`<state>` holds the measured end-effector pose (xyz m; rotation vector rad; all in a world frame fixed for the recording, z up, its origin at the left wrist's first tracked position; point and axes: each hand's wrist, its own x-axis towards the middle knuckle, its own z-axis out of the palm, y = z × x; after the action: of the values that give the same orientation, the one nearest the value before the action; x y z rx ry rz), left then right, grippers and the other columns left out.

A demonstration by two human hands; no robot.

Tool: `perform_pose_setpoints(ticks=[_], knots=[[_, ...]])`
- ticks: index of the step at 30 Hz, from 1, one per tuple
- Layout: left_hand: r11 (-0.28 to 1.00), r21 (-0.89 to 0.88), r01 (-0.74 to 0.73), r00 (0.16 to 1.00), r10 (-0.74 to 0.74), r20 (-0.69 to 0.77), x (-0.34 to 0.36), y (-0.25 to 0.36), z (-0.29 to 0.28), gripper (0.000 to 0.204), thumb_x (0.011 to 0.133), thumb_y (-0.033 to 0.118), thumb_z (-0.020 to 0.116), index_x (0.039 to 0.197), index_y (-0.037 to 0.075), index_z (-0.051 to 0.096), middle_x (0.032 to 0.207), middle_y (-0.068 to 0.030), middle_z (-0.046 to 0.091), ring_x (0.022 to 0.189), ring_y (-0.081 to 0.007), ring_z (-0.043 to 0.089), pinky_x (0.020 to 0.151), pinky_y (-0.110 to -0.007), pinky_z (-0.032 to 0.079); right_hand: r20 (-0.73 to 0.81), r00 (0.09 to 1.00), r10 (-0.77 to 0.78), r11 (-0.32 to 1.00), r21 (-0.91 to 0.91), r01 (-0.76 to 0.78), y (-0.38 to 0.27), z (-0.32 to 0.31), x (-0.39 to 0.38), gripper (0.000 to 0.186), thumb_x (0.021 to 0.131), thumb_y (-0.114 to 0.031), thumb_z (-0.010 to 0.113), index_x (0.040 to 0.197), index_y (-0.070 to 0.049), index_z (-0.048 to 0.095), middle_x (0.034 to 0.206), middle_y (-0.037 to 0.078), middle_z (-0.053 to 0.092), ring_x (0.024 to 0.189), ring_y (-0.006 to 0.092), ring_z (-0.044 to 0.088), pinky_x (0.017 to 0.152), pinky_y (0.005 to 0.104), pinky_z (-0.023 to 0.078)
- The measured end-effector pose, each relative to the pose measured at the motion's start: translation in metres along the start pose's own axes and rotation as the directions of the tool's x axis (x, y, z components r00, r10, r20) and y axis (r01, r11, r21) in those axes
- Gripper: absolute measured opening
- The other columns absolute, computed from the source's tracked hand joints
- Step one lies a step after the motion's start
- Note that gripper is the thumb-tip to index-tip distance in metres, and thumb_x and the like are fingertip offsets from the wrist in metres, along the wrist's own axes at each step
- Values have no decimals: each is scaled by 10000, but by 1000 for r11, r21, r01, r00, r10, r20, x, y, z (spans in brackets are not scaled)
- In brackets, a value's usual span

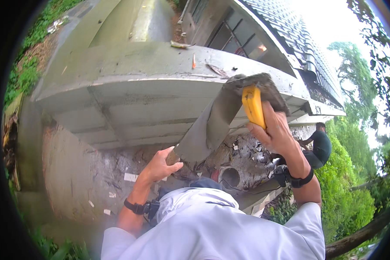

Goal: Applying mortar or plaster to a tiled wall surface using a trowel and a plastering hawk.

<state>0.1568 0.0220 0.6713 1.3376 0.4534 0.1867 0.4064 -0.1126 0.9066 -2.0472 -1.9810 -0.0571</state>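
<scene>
My right hand [278,132] is closed around the yellow handle [253,106] of a plastering trowel. The trowel's plate [268,84] is dark and caked with mortar. Its edge meets, or nearly meets, the upper end of a long grey board [208,130] that looks coated in wet mortar. Lower down, my left hand [161,165] grips the board's near end, thumb on top. The board slants up and to the right, in front of a pale wall face [130,104] below a concrete ledge [130,65]. Whether the board touches the wall, I cannot tell.
Dry leaves [180,44] lie on the ledge. Below is a littered floor with a round container [229,177] and white scraps [131,177]. Another person [320,145] in dark clothes crouches at the right. A tiled roof [286,30] rises behind; bushes [346,186] border the right.
</scene>
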Motion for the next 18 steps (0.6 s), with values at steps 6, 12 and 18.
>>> perform_pose_setpoints(ticks=[6,12,18], knots=[[971,66,-232,973,231,12,-1,-22,-8,358,786,113,725,1091,-40,616,894,-32,655,801,-92,559,729,-277,495,-314,899,-306,834,-543,94,45,20,-4,584,802,-251,745,1233,61,504,987,207,609,867,381,603,708,454,476],[995,-99,20,939,-53,-340,-45,-65,-13,362,770,125,775,1078,17,618,882,-12,637,754,-94,578,654,-260,490,-512,839,184,975,-13,-222,95,141,9,413,751,-329,803,1002,-68,606,882,154,547,794,334,552,652,436,434],[927,-342,151,757,-331,-564,-90,-85,20,256,778,61,744,930,57,538,771,-49,571,437,-94,474,380,-245,378,-170,985,3,960,-276,-51,230,332,-8,401,774,-115,663,1145,21,592,1046,243,583,952,401,576,827,480,465]])
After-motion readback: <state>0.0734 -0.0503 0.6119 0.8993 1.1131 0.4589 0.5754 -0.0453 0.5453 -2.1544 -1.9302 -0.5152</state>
